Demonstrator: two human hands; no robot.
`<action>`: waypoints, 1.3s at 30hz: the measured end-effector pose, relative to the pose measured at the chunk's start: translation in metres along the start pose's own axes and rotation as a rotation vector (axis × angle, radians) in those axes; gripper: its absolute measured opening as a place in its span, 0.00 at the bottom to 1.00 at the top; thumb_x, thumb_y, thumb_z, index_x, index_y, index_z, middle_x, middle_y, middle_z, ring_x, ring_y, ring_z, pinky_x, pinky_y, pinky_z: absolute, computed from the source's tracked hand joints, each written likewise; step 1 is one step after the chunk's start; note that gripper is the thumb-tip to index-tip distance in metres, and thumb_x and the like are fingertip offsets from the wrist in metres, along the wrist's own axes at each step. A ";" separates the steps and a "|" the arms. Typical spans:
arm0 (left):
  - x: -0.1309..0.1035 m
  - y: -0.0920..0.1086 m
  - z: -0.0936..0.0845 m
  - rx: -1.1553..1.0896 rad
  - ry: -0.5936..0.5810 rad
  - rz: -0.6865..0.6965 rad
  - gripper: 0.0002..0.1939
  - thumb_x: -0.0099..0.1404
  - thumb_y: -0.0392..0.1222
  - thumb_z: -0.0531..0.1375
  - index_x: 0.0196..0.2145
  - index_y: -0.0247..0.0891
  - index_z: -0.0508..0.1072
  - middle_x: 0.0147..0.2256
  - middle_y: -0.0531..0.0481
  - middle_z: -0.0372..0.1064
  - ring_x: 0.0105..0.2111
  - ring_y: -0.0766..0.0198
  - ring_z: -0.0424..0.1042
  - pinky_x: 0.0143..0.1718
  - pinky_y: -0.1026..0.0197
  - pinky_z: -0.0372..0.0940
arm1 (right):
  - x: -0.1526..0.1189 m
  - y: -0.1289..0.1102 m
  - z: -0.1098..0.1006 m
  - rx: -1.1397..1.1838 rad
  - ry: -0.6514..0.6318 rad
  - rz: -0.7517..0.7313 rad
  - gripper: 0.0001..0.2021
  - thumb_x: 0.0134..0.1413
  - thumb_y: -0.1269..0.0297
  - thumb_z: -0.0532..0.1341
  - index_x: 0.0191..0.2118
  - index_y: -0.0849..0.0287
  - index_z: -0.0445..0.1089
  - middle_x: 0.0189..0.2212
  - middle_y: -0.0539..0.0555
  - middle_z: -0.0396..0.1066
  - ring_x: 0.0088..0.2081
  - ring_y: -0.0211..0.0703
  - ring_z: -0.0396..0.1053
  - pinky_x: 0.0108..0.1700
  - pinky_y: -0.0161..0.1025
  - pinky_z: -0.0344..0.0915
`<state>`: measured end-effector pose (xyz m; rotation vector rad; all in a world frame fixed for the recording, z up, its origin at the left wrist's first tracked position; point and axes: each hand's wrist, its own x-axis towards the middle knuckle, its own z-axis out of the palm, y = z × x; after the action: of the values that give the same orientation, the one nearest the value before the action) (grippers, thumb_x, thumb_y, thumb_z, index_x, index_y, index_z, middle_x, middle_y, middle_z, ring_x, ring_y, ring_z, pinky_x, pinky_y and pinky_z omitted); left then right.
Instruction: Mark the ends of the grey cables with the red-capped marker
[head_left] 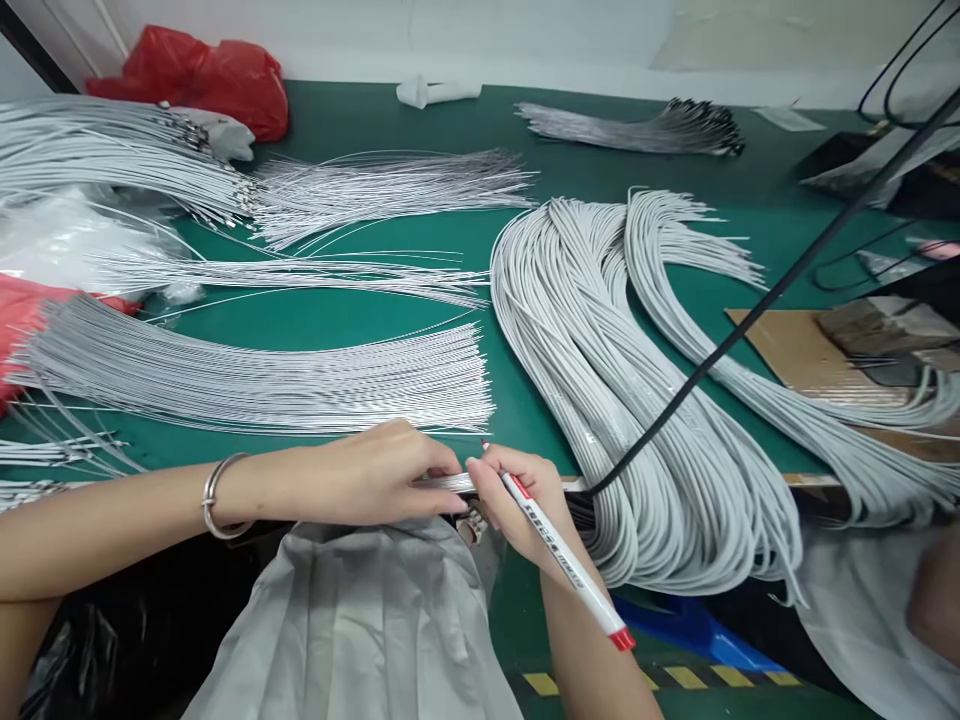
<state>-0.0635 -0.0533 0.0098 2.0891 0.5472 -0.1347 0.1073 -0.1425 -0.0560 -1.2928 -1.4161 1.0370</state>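
Observation:
My right hand (525,495) is closed around a white marker pen (562,555) with red ends, its tip pointing up and away from me. Low at the table's front edge, my left hand (375,475), with a silver bangle at the wrist, pinches a short visible stretch of white wires (450,482). Those wires run toward my right fingers; their far parts are hidden behind the hands. Just beyond my left hand lies a wide bundle of thin grey-white wires (262,375). A thick bundle of looped white cables (600,370) hangs over the edge right of my right hand.
More wire bundles (397,190) lie behind, with a dark-ended bundle (637,130) at the back. Red bags (217,85) sit at the left. A black rod-like strip (750,335) slants across the right side. Cardboard (795,350) and another person's arm (934,590) are at right.

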 end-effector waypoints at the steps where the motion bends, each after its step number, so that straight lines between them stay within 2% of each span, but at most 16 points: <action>1: -0.001 0.000 0.003 0.081 0.062 0.032 0.16 0.67 0.45 0.56 0.24 0.36 0.65 0.17 0.58 0.58 0.17 0.73 0.54 0.20 0.67 0.47 | 0.000 -0.001 0.001 -0.012 0.013 0.000 0.22 0.61 0.57 0.56 0.18 0.57 0.54 0.12 0.43 0.52 0.16 0.30 0.49 0.20 0.32 0.47; 3: -0.002 0.000 0.007 0.154 0.127 0.074 0.17 0.68 0.43 0.54 0.22 0.36 0.63 0.16 0.59 0.52 0.16 0.73 0.49 0.20 0.65 0.44 | 0.000 -0.002 0.001 -0.030 0.024 -0.002 0.22 0.61 0.57 0.56 0.18 0.57 0.54 0.13 0.43 0.52 0.16 0.30 0.49 0.20 0.32 0.48; 5: -0.003 0.003 0.007 0.142 0.120 0.082 0.18 0.70 0.39 0.51 0.22 0.36 0.63 0.15 0.58 0.54 0.16 0.73 0.51 0.20 0.66 0.45 | 0.000 -0.002 0.001 -0.039 0.030 -0.009 0.22 0.61 0.57 0.56 0.18 0.57 0.54 0.12 0.43 0.52 0.16 0.30 0.49 0.20 0.32 0.47; 7: -0.004 0.007 0.003 0.062 0.064 0.046 0.18 0.70 0.39 0.51 0.22 0.35 0.65 0.17 0.56 0.61 0.16 0.74 0.56 0.21 0.68 0.49 | 0.000 -0.002 -0.001 -0.057 0.017 -0.045 0.20 0.61 0.58 0.56 0.19 0.57 0.55 0.13 0.43 0.52 0.16 0.30 0.49 0.20 0.32 0.47; 10: -0.005 0.013 -0.006 -0.137 -0.071 -0.059 0.15 0.69 0.40 0.52 0.27 0.34 0.70 0.23 0.52 0.72 0.21 0.72 0.68 0.24 0.72 0.58 | -0.001 -0.001 -0.005 -0.105 -0.069 -0.144 0.15 0.59 0.60 0.57 0.22 0.58 0.61 0.14 0.43 0.55 0.17 0.30 0.50 0.20 0.31 0.48; 12: -0.006 0.012 -0.009 -0.244 -0.134 -0.091 0.13 0.69 0.40 0.53 0.30 0.33 0.72 0.26 0.49 0.74 0.25 0.69 0.73 0.25 0.72 0.62 | -0.001 -0.001 -0.007 -0.104 -0.118 -0.164 0.14 0.59 0.62 0.57 0.23 0.58 0.62 0.14 0.43 0.55 0.17 0.30 0.50 0.20 0.31 0.49; 14: -0.005 0.009 -0.009 -0.282 -0.153 -0.090 0.14 0.69 0.41 0.53 0.30 0.33 0.72 0.27 0.48 0.74 0.26 0.67 0.75 0.26 0.71 0.64 | -0.001 -0.001 -0.006 -0.058 -0.114 -0.128 0.16 0.60 0.62 0.56 0.21 0.58 0.59 0.13 0.43 0.53 0.16 0.30 0.49 0.20 0.32 0.48; 19: -0.002 0.003 -0.002 -0.138 -0.016 -0.075 0.12 0.68 0.45 0.55 0.33 0.35 0.74 0.23 0.53 0.73 0.22 0.70 0.73 0.21 0.72 0.58 | 0.001 -0.001 0.001 0.034 -0.016 -0.012 0.20 0.60 0.58 0.56 0.19 0.57 0.54 0.12 0.42 0.50 0.16 0.30 0.46 0.18 0.31 0.46; 23: -0.002 0.005 0.001 -0.081 0.056 -0.034 0.15 0.68 0.40 0.53 0.26 0.34 0.72 0.23 0.52 0.73 0.23 0.71 0.72 0.23 0.72 0.58 | 0.001 -0.002 0.002 0.019 0.041 -0.029 0.19 0.59 0.59 0.58 0.18 0.58 0.58 0.11 0.43 0.54 0.14 0.30 0.49 0.17 0.31 0.48; 25: -0.002 0.003 0.000 -0.180 0.048 -0.054 0.14 0.69 0.40 0.53 0.28 0.33 0.73 0.23 0.52 0.73 0.25 0.69 0.74 0.25 0.72 0.61 | -0.001 -0.001 0.002 0.016 0.114 -0.079 0.14 0.58 0.61 0.58 0.22 0.59 0.67 0.11 0.44 0.60 0.14 0.31 0.55 0.18 0.30 0.52; 27: -0.002 0.000 -0.001 -0.305 0.037 -0.092 0.14 0.69 0.43 0.54 0.31 0.33 0.74 0.24 0.51 0.73 0.26 0.67 0.75 0.25 0.71 0.63 | -0.005 0.000 0.005 0.019 0.246 -0.141 0.09 0.60 0.64 0.57 0.34 0.58 0.74 0.14 0.45 0.67 0.16 0.33 0.62 0.22 0.32 0.59; 28: -0.003 -0.002 -0.002 -0.356 0.031 -0.104 0.14 0.69 0.44 0.55 0.31 0.33 0.74 0.25 0.50 0.74 0.26 0.66 0.76 0.25 0.71 0.64 | -0.007 0.001 0.008 0.017 0.313 -0.169 0.10 0.61 0.64 0.56 0.41 0.57 0.75 0.15 0.45 0.69 0.17 0.34 0.64 0.24 0.33 0.62; 30: -0.003 -0.004 -0.003 -0.428 0.025 -0.112 0.15 0.68 0.47 0.55 0.32 0.33 0.75 0.26 0.49 0.74 0.26 0.66 0.76 0.25 0.70 0.66 | -0.012 0.004 0.015 -0.008 0.402 -0.203 0.14 0.61 0.66 0.55 0.48 0.56 0.74 0.17 0.46 0.72 0.18 0.36 0.66 0.27 0.35 0.66; 35: -0.002 -0.003 -0.004 -0.485 0.038 -0.120 0.16 0.68 0.48 0.56 0.32 0.32 0.75 0.26 0.49 0.73 0.27 0.66 0.75 0.27 0.70 0.68 | -0.019 0.014 0.038 -0.084 0.469 -0.259 0.19 0.61 0.69 0.54 0.56 0.56 0.69 0.18 0.48 0.73 0.14 0.35 0.63 0.25 0.37 0.68; 39: 0.000 0.001 -0.003 -0.517 0.018 -0.109 0.15 0.68 0.45 0.56 0.33 0.32 0.75 0.30 0.48 0.74 0.29 0.67 0.76 0.29 0.69 0.69 | -0.020 0.019 0.049 -0.083 0.547 -0.287 0.24 0.60 0.74 0.54 0.61 0.54 0.62 0.20 0.48 0.74 0.18 0.37 0.69 0.23 0.34 0.67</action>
<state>-0.0636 -0.0513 0.0125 1.5602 0.6307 -0.0307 0.0639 -0.1610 -0.0869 -1.2610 -1.1781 0.3910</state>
